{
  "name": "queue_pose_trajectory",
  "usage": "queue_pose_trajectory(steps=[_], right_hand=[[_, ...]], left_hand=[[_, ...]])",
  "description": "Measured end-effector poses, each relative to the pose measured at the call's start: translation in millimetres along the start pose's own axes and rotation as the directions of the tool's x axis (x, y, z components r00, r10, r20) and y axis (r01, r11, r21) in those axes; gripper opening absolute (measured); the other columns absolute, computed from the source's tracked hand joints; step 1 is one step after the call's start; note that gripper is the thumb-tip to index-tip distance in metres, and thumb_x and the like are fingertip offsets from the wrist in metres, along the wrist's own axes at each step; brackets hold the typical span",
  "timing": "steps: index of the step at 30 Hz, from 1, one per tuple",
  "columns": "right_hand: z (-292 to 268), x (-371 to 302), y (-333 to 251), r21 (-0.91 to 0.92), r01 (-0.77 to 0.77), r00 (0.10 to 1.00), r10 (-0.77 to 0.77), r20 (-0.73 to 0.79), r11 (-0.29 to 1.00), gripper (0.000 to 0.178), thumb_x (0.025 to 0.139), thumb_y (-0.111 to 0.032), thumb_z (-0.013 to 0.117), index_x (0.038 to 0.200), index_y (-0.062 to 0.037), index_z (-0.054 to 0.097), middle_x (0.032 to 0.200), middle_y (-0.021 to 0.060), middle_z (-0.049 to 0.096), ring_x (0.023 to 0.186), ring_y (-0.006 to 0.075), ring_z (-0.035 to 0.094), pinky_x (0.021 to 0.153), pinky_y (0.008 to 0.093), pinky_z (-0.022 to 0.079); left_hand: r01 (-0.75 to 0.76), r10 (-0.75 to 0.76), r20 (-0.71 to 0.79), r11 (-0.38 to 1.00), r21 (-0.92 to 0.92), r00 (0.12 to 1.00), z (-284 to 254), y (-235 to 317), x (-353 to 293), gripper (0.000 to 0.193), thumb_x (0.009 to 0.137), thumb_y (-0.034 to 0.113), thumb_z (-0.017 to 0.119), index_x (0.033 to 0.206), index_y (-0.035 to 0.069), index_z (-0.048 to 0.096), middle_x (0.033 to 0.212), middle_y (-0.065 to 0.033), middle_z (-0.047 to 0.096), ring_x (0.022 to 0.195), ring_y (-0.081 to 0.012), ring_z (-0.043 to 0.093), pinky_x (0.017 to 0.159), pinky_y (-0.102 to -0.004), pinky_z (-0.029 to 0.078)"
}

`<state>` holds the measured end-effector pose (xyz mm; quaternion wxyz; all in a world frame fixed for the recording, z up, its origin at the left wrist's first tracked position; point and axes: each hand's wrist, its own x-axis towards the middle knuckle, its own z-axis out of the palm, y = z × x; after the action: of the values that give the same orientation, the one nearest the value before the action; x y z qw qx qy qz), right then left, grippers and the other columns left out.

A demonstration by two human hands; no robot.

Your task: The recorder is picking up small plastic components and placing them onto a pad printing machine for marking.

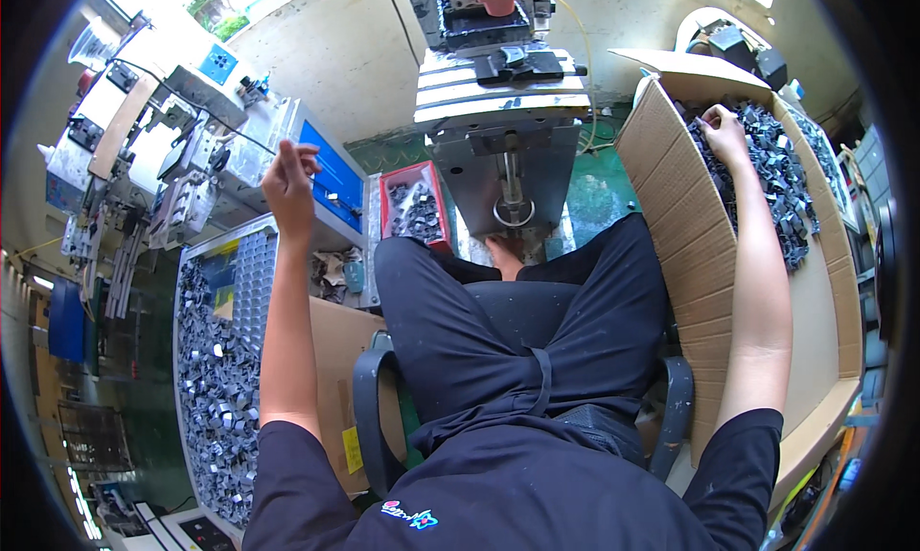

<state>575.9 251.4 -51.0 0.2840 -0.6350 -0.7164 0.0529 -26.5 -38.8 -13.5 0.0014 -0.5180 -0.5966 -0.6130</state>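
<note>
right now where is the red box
In the head view, the red box is left of centre, just beyond the person's left knee, between the blue panel and the press column.

Left arm [289,345] extended, left fingers [308,158] curled, right arm [759,292] outstretched, right fingers [712,119] bent

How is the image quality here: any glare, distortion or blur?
Head view: the window is partly washed out at upper left; head view: a black surround closes in the corners, and the box bows along its right edge; head view: the left hand looks slightly soft, if anything; head view: the parts near the right hand are too small to tell apart clearly.
</note>
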Motion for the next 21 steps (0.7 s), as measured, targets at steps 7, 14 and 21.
queue_pose_trajectory(steps=[7,14,21], right_hand=[[3.8,7.0,7.6,0.207,-0.014,0.966,0.067,-0.251,0.978,0.017,0.088,-0.017,0.065,0.094,-0.0041,0.057,0.082,0.0122,0.066,0.079,0.0282,0.066,0.075,0.0392,0.052],[1.4,12.1,24.9,0.563,-0.024,0.968,0.161,-0.194,0.826,0.041,0.086,-0.025,0.076,0.116,-0.0014,0.061,0.096,0.0124,0.071,0.082,0.0171,0.069,0.070,0.0298,0.055],[-13.9,-0.4,-21.1,0.825,-0.111,0.975,0.221,-0.017,0.554,0.030,0.094,-0.017,0.066,0.117,0.0020,0.062,0.102,0.0091,0.068,0.082,0.0175,0.070,0.066,0.0259,0.060]], left_hand=[[-0.125,0.117,0.251,0.992,0.015,0.961,119.4,99.4,32.5,0.029,0.098,0.026,0.055,0.106,0.003,0.071,0.091,-0.0108,0.070,0.076,-0.0175,0.063,0.075,-0.0301,0.050],[0.013,-0.010,0.490,1.000,-0.002,0.871,198.7,117.1,49.4,0.042,0.094,0.037,0.063,0.118,0.003,0.068,0.099,-0.0118,0.072,0.086,-0.0162,0.063,0.079,-0.0321,0.051],[-0.116,0.062,0.522,0.991,0.071,0.851,197.8,100.3,48.1,0.052,0.081,0.062,0.066,0.113,0.021,0.073,0.101,-0.0127,0.073,0.099,-0.0287,0.064,0.097,-0.0387,0.045]])
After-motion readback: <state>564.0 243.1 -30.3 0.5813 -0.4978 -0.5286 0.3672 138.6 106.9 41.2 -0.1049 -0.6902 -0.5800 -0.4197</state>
